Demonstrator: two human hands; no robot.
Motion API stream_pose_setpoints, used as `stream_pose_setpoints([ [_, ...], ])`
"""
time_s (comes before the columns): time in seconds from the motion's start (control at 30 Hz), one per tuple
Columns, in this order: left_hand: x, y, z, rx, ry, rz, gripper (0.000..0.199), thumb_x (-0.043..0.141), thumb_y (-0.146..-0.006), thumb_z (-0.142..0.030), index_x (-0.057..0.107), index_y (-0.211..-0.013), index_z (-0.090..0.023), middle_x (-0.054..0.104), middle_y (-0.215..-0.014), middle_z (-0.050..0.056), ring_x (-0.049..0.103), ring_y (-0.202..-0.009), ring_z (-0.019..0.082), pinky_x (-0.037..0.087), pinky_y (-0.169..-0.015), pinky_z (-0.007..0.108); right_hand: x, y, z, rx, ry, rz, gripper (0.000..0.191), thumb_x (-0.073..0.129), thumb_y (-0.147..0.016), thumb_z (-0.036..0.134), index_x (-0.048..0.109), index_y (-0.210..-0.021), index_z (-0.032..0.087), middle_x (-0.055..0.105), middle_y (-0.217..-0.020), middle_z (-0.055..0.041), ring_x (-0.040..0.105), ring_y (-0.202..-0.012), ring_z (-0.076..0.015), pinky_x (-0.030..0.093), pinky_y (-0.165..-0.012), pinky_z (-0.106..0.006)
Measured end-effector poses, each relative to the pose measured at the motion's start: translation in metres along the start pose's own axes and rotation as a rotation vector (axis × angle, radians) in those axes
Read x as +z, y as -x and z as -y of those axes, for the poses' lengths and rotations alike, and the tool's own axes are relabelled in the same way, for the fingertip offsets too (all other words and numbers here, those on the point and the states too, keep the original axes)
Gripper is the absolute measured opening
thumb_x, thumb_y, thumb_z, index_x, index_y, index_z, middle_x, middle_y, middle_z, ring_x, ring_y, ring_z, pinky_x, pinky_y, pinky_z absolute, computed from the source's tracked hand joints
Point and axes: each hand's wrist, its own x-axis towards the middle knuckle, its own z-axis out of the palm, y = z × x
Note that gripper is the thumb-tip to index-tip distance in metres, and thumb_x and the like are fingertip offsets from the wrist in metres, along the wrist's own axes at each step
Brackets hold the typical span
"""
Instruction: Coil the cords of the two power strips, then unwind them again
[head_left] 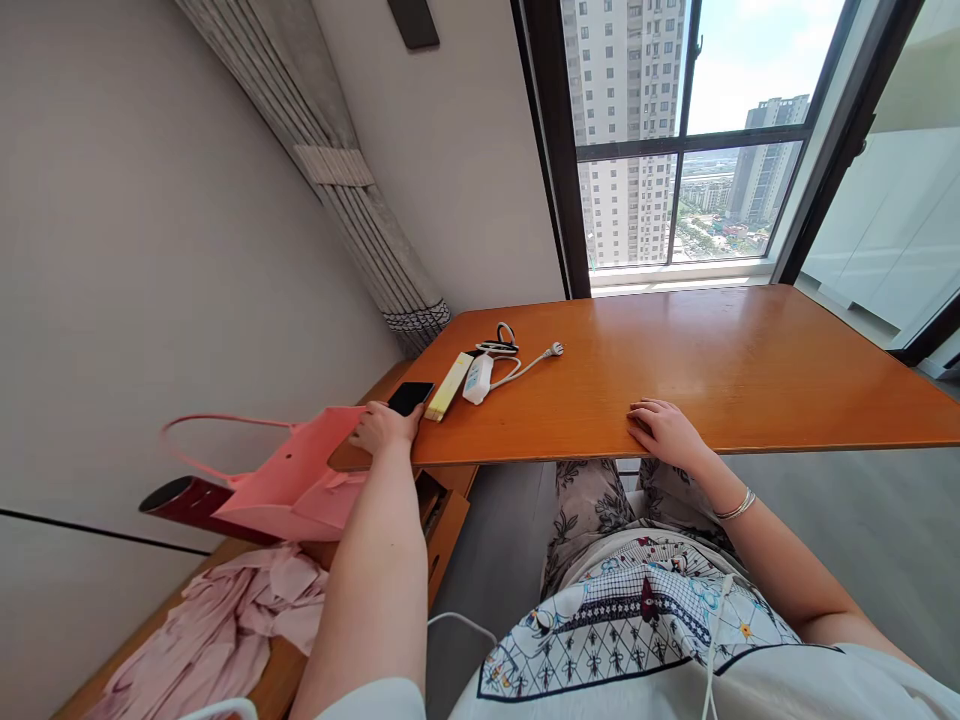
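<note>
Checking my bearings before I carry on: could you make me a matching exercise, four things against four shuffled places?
Things
1. Black phone
2. Yellow box
3. Pink bag
4. Bracelet

Places
A. Around the wrist of the right hand
B. Off the left end of the table
C. Right at the fingers of the left hand
D. Between the phone and the white power block

Right pairs: 1-C, 2-D, 3-B, 4-A
</note>
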Motion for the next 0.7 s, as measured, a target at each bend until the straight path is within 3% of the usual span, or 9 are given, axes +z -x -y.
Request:
stream_pose_setpoints([
  [0.27,-0.0020,0.0030,0.0007,0.016,-0.027,-0.027,0.065,0.064,-0.085,-0.051,0.049,-0.131,-0.007,0.059,-0.135,0.030,0.056,-0.129,0.041,0.041,-0.105,0.054,-0.0015,-0.0002,0.0011,0.012,0.002,0.008,0.029,0.055,-0.099,0.032,0.072,-0.117,0.018,0.070,-0.129,-0.0123,0.062,-0.124,-0.0276,0.047,-0.109,-0.047],
  [0.7,0.0013,-0.0012,0.0032,0.013,0.022,-0.007,0.068,0.062,-0.085,-0.052,0.050,-0.131,-0.003,0.060,-0.131,0.033,0.056,-0.128,0.044,0.040,-0.106,0.056,-0.0003,-0.0001,0.0003,0.008,0.000,-0.005,0.028,0.056,-0.098,0.031,0.073,-0.117,0.020,0.071,-0.128,-0.0124,0.063,-0.124,-0.0282,0.048,-0.108,-0.049],
])
